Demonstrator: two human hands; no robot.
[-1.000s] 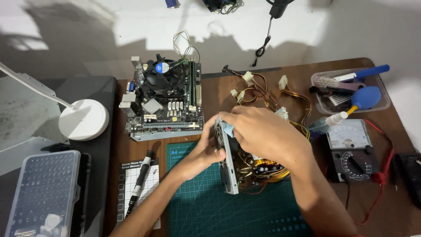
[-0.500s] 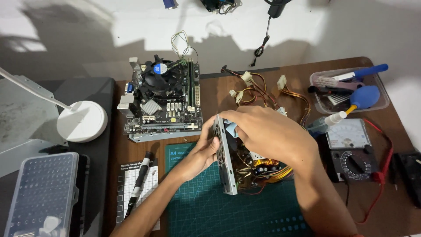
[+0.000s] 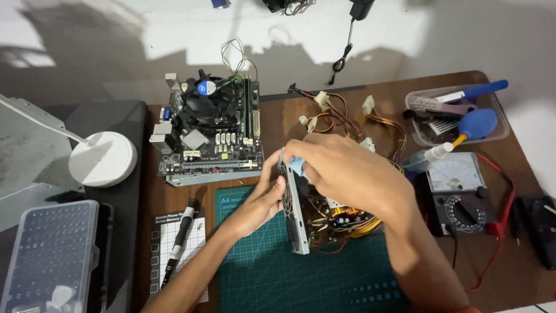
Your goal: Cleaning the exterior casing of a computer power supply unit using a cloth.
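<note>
An opened power supply unit (image 3: 301, 223) stands on its side on the green cutting mat (image 3: 272, 284), its coils and wires facing right. My left hand (image 3: 263, 200) grips its grey metal fan panel from the left. My right hand (image 3: 347, 174) reaches over the top edge and presses a small light blue cloth (image 3: 296, 165) against the panel. A bundle of coloured cables with white plugs (image 3: 341, 116) runs out behind the unit.
A motherboard with a round cooler (image 3: 208, 130) lies behind the mat. A black screwdriver (image 3: 179, 237) rests on a white screw chart at left, beside a bit case (image 3: 43, 255) and a white lamp base (image 3: 103, 157). A multimeter (image 3: 460, 194) and a tool tub (image 3: 457, 116) sit at right.
My right hand has shifted the blue cloth slightly along the top of the fan panel. The unit has tilted a little; my left hand keeps its grip.
</note>
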